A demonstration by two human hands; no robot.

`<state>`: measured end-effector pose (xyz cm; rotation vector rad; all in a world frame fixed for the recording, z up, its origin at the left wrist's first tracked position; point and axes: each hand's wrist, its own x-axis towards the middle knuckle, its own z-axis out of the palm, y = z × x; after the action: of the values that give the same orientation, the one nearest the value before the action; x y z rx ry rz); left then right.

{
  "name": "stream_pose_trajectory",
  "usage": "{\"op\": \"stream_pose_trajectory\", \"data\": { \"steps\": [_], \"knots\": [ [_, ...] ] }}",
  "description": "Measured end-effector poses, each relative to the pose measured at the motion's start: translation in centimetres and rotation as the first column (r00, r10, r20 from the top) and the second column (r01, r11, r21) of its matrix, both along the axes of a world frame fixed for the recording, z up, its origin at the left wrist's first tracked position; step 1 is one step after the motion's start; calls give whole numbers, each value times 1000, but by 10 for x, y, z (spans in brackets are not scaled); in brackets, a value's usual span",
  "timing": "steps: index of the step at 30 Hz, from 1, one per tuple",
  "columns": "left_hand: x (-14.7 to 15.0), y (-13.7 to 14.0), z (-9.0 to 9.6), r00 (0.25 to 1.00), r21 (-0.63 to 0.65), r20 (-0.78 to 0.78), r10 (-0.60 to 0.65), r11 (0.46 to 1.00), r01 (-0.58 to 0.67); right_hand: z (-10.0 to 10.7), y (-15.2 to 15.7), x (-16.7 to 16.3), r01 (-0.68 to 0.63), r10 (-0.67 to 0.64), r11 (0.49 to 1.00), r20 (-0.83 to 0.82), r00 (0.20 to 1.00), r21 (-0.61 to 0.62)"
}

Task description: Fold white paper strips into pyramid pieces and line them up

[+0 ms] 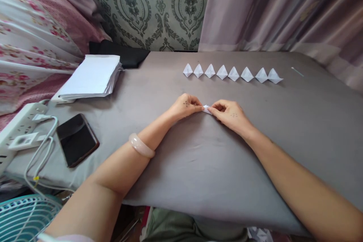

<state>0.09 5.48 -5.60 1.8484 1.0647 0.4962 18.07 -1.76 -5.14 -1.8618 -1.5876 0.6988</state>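
Observation:
A small piece of folded white paper (pixel 207 109) is pinched between my two hands, just above the middle of the grey-covered table (pixel 181 159). My left hand (pixel 187 106) grips its left end between thumb and fingers. At its right end, the thumb and fingers of my right hand (pixel 229 113) are closed on it. Fingertips hide part of the paper. Beyond my hands, several folded white paper boats (pixel 222 72) stand in a row, the two rightmost close together.
On the left lies a thick stack of white paper (pixel 90 75), with a black cloth (pixel 130 55) behind it. Nearer me are a phone (pixel 77 140), a white power strip (pixel 17 128) with cables, and a blue fan (pixel 28 215). A thin white stick (pixel 297 71) lies far right.

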Motion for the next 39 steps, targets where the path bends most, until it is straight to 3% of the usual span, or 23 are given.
{"op": "stream_pose_trajectory", "data": {
  "steps": [5,14,20,23,26,30,35,39],
  "knots": [
    [5,-1,5,998,-117,-20,62,991,-64,-2,4,5,-47,41,997,-85,996,-68],
    [13,-4,14,986,-64,-147,80,994,-91,11,10,2,-16,-13,975,-125,992,-224],
    [17,-4,18,976,-53,-215,43,997,-56,17,18,4,2,-21,946,-55,998,-323],
    [18,-2,15,979,-40,-191,70,996,-79,14,21,4,18,-36,952,-54,998,-304],
    [19,0,11,986,-40,-163,19,999,-26,7,21,4,6,-11,964,-20,1000,-264],
    [16,-2,5,997,-40,-72,-36,999,33,-2,17,5,-56,65,989,68,996,-134],
    [9,-13,-4,1000,208,8,17,978,-19,-9,7,4,-103,103,995,139,985,-7],
    [6,-17,-9,998,231,47,-31,973,20,-11,1,2,-100,91,994,147,985,52]
  ]
}}
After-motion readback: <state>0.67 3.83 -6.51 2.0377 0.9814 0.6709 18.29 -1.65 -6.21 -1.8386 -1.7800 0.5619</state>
